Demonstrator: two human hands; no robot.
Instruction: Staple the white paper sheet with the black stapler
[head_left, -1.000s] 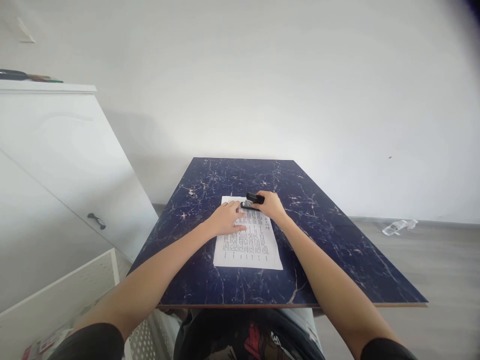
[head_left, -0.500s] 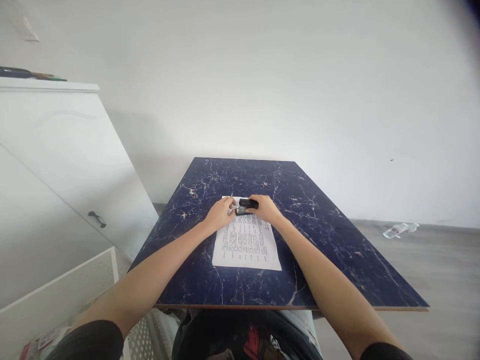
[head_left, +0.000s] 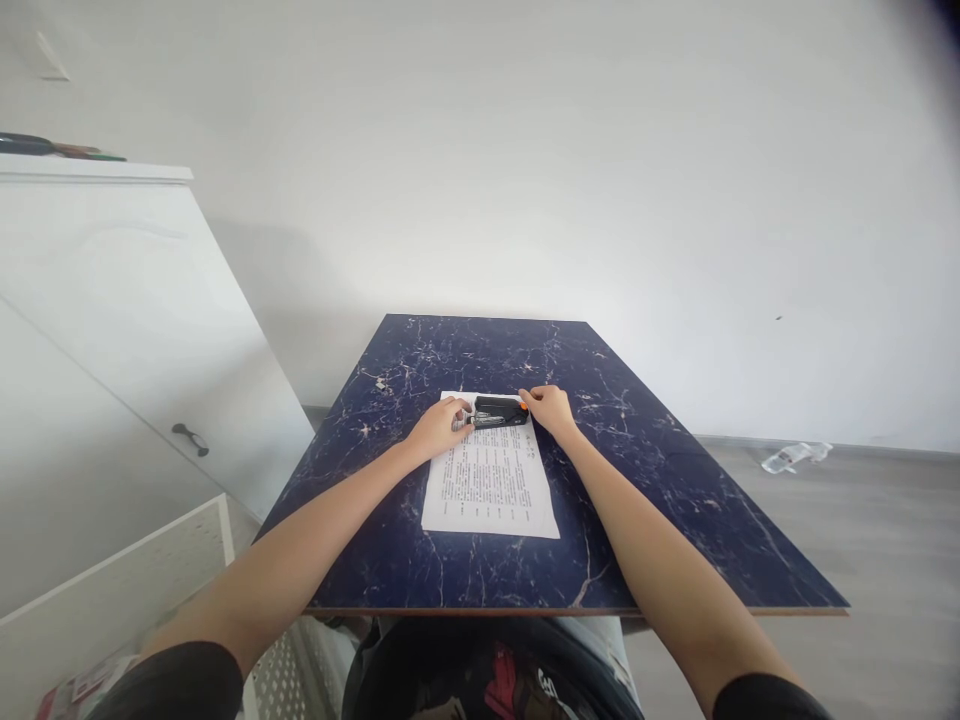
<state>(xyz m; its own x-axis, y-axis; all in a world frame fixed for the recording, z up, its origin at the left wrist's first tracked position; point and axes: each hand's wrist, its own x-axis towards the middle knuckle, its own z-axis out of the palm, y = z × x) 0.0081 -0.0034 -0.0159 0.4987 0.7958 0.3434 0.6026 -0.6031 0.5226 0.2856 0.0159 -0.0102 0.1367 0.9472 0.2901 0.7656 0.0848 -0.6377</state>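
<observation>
A black stapler point(head_left: 501, 411) with an orange part at its right end lies sideways over the upper part of a printed sheet of paper point(head_left: 491, 490). The paper rests on the dark blue marbled table point(head_left: 480, 350). My left hand point(head_left: 439, 427) is at the stapler's left end, thumb and fingers pinched around its tip. At the right end, beside the orange part, my right hand point(head_left: 551, 408) has its fingers curled, with the fingertips touching the stapler. What lies between those fingertips is too small to tell.
A white cabinet point(head_left: 112, 300) stands to the left, with a white-framed basket point(head_left: 225, 530) below it. Clear plastic point(head_left: 795, 457) lies on the floor at the right. A pale wall rises behind the table.
My right hand has moved right, from around the stapler's body to its right end, uncovering the orange part. My left hand has stayed at the left end.
</observation>
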